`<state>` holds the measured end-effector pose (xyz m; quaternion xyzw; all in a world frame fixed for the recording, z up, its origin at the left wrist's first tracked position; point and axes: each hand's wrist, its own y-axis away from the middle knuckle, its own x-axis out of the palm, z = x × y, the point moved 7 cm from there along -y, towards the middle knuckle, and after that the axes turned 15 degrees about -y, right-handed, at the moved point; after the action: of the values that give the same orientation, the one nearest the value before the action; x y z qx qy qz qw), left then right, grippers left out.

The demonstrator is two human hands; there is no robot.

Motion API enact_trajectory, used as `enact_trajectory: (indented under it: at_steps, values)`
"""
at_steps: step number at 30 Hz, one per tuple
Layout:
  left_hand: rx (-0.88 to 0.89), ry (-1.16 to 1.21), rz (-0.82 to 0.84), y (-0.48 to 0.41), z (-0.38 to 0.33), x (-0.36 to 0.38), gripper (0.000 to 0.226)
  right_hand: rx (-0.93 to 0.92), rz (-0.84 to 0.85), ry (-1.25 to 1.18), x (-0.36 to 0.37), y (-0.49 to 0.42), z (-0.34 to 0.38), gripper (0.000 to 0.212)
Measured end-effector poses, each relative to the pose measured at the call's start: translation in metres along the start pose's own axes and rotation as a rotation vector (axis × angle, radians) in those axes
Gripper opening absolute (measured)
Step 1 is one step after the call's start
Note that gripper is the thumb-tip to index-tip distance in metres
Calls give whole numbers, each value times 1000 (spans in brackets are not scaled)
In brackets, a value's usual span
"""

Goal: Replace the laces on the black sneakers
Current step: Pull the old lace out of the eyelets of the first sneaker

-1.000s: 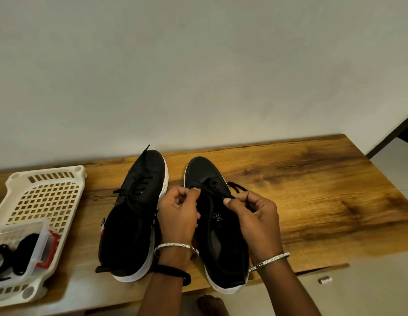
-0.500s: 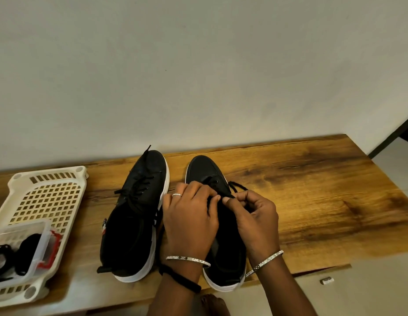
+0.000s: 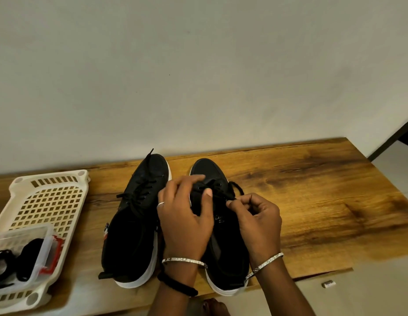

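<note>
Two black sneakers with white soles stand side by side on the wooden table [image 3: 312, 201], toes toward the wall. The left sneaker [image 3: 134, 224] is laced, a lace end sticking up at its toe. My left hand [image 3: 184, 220] grips the front of the right sneaker [image 3: 207, 172], thumb on the lace area. My right hand [image 3: 255, 217] pinches the black lace [image 3: 237, 188] of that sneaker at its right side; a loop of the lace lies beyond my fingers.
A cream perforated plastic tray [image 3: 45, 201] sits at the table's left end. Inside it is a clear box [image 3: 23, 254] with a red clip holding dark laces. A small grey object [image 3: 329, 284] lies on the floor below the table's front edge.
My left hand has spread over the right sneaker's front, moving from pinching the lace to gripping the shoe. My right hand keeps its pinch on the lace.
</note>
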<state>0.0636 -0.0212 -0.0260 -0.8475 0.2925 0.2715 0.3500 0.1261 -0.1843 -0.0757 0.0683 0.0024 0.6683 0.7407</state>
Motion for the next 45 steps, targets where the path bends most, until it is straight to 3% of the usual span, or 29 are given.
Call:
enact_trajectory:
  at_steps: [2,5,11,13,16,18,20,22,24,27,30,35,39,43,45]
  values:
    - [144,-177,58,4,-9,6,18,-14,-6,21,0,1,2,14]
    - [213,-351,68,10,-13,11,17,-42,-8,60,0,1,6,16]
    - [264,-428,53,13,-22,15,15,-62,-2,76,1,2,8,18]
    - [161,-284,39,11,-16,14,13,-65,-12,65,0,2,8,17]
    - [-186,137,-119,1,5,-9,6,-52,-5,46,0,1,7,18]
    - [-294,170,-232,-2,12,-25,7,-34,9,30,1,0,5,18]
    - [-310,100,-226,-3,14,-28,9,-23,17,18,2,-1,4,17]
    - [-209,-37,-155,-3,10,-23,17,-23,17,12,2,-2,4,18]
    - [1,-159,-58,-2,-1,-13,24,-29,13,10,1,-2,3,18]
    - [246,-282,111,6,-17,6,19,-34,22,10,1,-2,3,18]
    - [275,-342,163,12,-18,15,11,-24,35,6,2,-3,4,18]
    - [217,-374,96,12,-22,19,10,-33,41,-2,2,-2,5,20]
    - [-150,89,57,6,9,15,13,-16,36,-21,0,-4,1,16]
    - [-690,968,139,1,29,24,25,-5,34,-36,0,-4,0,14]
    - [-759,1105,169,1,28,22,25,-3,34,-41,0,-4,-1,14]
